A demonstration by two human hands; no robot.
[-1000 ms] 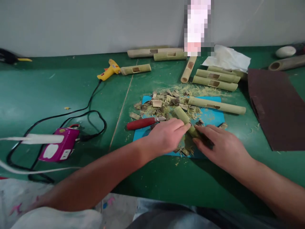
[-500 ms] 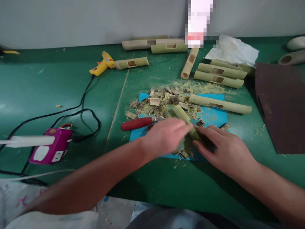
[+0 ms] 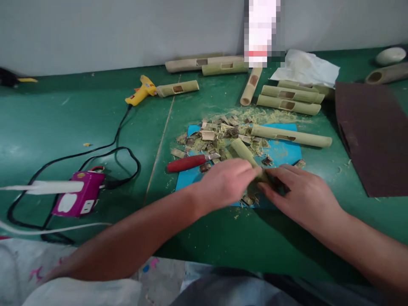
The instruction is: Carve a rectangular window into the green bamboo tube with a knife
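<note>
A green bamboo tube (image 3: pixel 243 151) lies slantwise over the blue mat (image 3: pixel 284 158), its near part hidden by my hands. My right hand (image 3: pixel 304 195) grips the near end between thumb and fingers. Pressed against the tube's middle, the fingers of my left hand (image 3: pixel 228 180) are pinched together; whatever is between them is hidden. A red-handled knife (image 3: pixel 188 163) with a short metal blade rests on the mat's left side, just beyond my left hand. Bamboo chips and shavings (image 3: pixel 208 135) are heaped around the tube's far end. Another bamboo tube (image 3: pixel 306 138) with a cut-out window lies behind my right hand.
More windowed bamboo tubes (image 3: pixel 288 105) lie at the back, near crumpled white paper (image 3: pixel 307 68). A yellow glue gun (image 3: pixel 140 92) sits back left, its black cord running to a purple power box (image 3: pixel 75 195). Dark brown sheets (image 3: pixel 371 140) lie on the right.
The view has shifted slightly. Both hands stay at the bamboo tube, with the left hand's fingers a little farther along it towards the right hand.
</note>
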